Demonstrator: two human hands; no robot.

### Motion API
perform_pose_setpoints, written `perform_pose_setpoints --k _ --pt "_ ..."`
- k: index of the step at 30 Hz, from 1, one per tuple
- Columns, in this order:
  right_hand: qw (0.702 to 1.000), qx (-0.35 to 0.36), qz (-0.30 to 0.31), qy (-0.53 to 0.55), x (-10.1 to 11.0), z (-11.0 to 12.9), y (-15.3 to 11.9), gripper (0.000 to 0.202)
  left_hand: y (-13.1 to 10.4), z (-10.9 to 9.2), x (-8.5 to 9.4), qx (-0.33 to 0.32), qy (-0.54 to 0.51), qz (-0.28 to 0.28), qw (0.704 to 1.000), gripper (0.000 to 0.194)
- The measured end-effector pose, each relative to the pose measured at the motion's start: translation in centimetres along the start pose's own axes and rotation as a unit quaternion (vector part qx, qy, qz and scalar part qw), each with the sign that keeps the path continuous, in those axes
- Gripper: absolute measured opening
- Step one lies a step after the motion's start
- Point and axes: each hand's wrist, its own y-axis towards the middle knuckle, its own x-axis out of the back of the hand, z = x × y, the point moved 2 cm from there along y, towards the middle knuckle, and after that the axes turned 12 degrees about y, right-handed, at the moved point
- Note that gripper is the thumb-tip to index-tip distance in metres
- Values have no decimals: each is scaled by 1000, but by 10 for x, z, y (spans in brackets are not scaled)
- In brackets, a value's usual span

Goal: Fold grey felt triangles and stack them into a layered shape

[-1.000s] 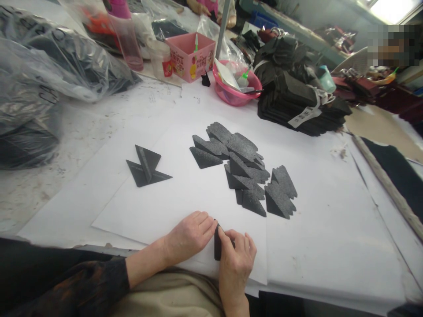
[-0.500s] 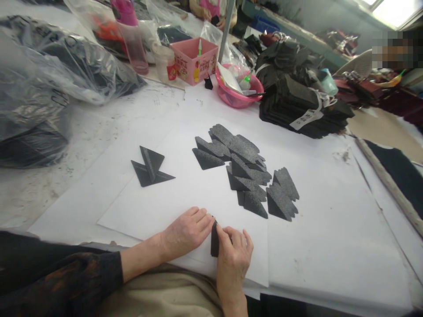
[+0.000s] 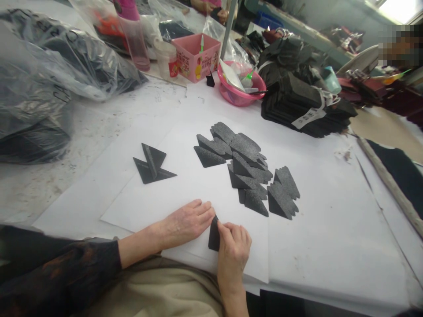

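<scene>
A small dark piece (image 3: 214,235) lies on the white paper (image 3: 142,207) near the front edge, between my hands. My left hand (image 3: 190,220) has its fingers together, with the tips at the piece's upper end. From the right, my right hand (image 3: 235,246) pinches the piece's edge with thumb and forefinger. Beyond them several dark triangular pieces with speckled grey flaps (image 3: 247,171) overlap in a group. Two folded dark triangles (image 3: 153,163) lie crossed at the left. The fingertips partly hide the held piece.
Plastic-wrapped bundles (image 3: 82,61) lie at the left. A pink box (image 3: 194,57), a pink basin (image 3: 239,94) and a stack of black pieces (image 3: 297,103) stand at the back. Another person's hand (image 3: 223,15) shows at the top.
The dark piece is tilted slightly more, and more of its face shows. Both hands remain at it, a little higher in view. The whole scene has shifted slightly with the camera.
</scene>
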Motion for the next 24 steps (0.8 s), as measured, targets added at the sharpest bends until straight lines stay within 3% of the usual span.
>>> perform_pose_setpoints --k 7,24 --pt "1000 -14 -19 -5 -14 12 12 16 2 12 0 -1 -2 -18 1000 25" --pt "999 47 -8 10 3 -6 -9 19 -5 9 1 9 -6 -16 1000 28"
